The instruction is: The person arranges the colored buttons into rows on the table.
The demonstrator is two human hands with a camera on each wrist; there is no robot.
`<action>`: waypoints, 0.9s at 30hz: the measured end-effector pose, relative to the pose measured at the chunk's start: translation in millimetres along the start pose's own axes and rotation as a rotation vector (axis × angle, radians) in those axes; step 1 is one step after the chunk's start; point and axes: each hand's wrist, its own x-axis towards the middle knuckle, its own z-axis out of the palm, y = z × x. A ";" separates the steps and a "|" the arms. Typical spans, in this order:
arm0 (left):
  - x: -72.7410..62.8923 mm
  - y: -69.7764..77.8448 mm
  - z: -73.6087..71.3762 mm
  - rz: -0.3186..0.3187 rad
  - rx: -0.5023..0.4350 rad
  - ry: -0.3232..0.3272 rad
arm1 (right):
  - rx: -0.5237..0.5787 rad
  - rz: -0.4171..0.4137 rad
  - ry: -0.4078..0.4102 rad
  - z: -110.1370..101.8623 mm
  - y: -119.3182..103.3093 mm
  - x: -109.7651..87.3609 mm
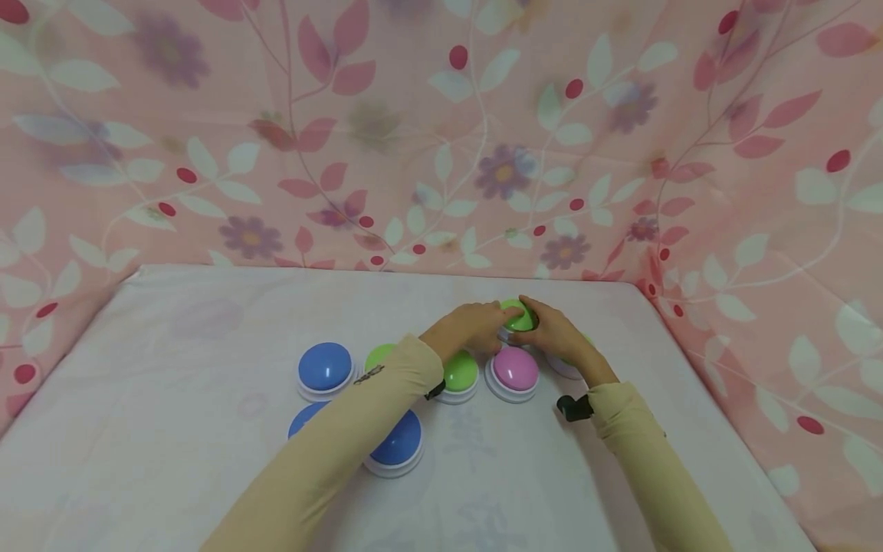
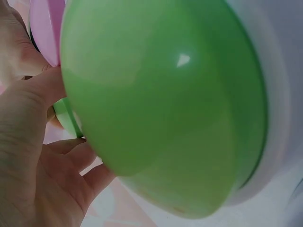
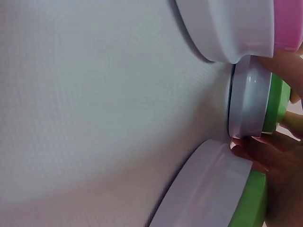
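Both hands are at the green dome-topped push button [image 1: 517, 314] with a white base, farthest back on the table. My left hand [image 1: 476, 325] holds its left side, the thumb reaching over the green dome. On the other side my right hand [image 1: 560, 337] grips it, fingers curled round the edge; the right wrist view shows fingers against the white base of this green button [image 3: 248, 101]. Just in front sits a pink push button [image 1: 516, 369]. Another green button [image 1: 461, 372] lies beneath the left wrist, and it looms large in the left wrist view.
Blue buttons [image 1: 326, 366] stand at the left, several partly under the left sleeve [image 1: 345, 452]. One more green button [image 1: 378, 357] shows behind that sleeve. Beside the right wrist is a half-hidden button base [image 1: 564, 369]. Flowered cloth [image 1: 428, 153] walls the white table [image 1: 186, 429].
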 end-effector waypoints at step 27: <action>-18.7 -23.1 -13.7 0.150 0.127 0.288 | -0.005 -0.112 0.115 -17.1 -30.0 -3.9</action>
